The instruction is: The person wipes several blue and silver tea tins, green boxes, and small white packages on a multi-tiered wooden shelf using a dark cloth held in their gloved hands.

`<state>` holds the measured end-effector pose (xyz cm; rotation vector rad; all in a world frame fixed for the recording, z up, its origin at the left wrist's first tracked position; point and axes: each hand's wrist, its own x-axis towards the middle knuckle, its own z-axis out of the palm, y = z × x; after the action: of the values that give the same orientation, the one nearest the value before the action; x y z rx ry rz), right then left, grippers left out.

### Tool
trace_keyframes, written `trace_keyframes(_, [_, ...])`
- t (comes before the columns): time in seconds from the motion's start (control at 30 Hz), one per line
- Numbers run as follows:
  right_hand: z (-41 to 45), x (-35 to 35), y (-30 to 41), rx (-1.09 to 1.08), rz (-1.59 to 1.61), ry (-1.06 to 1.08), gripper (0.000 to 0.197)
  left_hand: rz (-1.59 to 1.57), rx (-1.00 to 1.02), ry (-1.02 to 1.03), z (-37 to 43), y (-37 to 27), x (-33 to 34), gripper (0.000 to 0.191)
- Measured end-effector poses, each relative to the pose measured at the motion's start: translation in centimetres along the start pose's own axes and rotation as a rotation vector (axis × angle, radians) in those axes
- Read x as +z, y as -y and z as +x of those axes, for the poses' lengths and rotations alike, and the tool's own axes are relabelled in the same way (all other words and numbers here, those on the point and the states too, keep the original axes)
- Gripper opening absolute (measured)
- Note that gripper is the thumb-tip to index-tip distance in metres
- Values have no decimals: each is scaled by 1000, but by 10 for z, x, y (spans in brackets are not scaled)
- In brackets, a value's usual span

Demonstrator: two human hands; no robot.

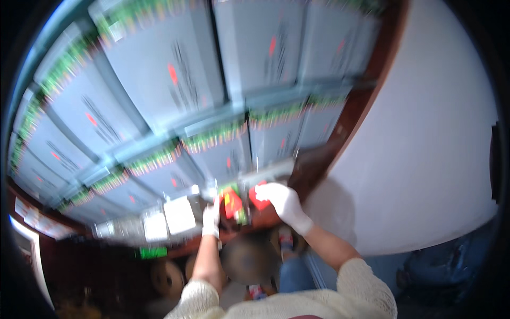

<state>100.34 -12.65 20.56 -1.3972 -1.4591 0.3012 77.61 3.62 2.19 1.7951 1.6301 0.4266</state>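
Motion blur softens the whole view. My right hand point(282, 201), in a white glove, has its bunched fingers over a red packet point(259, 200) and appears to grip it. My left hand point(211, 218), gloved in white too, is at the left side of a red and yellow packet point(232, 202). Whether its fingers grip that packet is too blurred to tell. A green and white item point(241, 217) shows just below the red and yellow packet. Both hands are over a cluttered ledge at the foot of a shelf unit.
Grey boxes point(159, 75) with green tops and red marks fill the shelves point(235, 109). White cards or papers point(180, 215) lie left of my left hand. A green item point(153, 253) is below them. Round stools point(249, 259) stand beneath the ledge; a white wall point(422, 131) rises at right.
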Motion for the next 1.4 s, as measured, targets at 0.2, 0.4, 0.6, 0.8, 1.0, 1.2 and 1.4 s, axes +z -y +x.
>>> trace_keyframes(0.2, [177,-229,312,-845,70,-814,29,-495,-16,-38,-40,18,-55,63])
trace_keyframes(0.4, [352,-355,413,-783,-343,-1234,56,-533,231,-86,-154,-93,-178,33])
trace_keyframes(0.6, [446,-387,480,-520,-359,-761,107,-596,238,-162,-238,-148,-271,32])
trace_keyframes(0.8, [479,-366,473,-371,142,-313,87,-681,178,-213,-267,-149,-288,30])
trace_keyframes(1.0, [463,-375,470,-500,173,-258,73,-741,126,-215,-284,-140,-288,31])
trace_keyframes(1.2, [361,-366,469,-892,257,-401,51,-808,104,-112,-312,-113,-281,35])
trace_keyframes(1.4, [112,-276,256,-226,189,-221,61,-722,-46,97,-286,-76,-219,38])
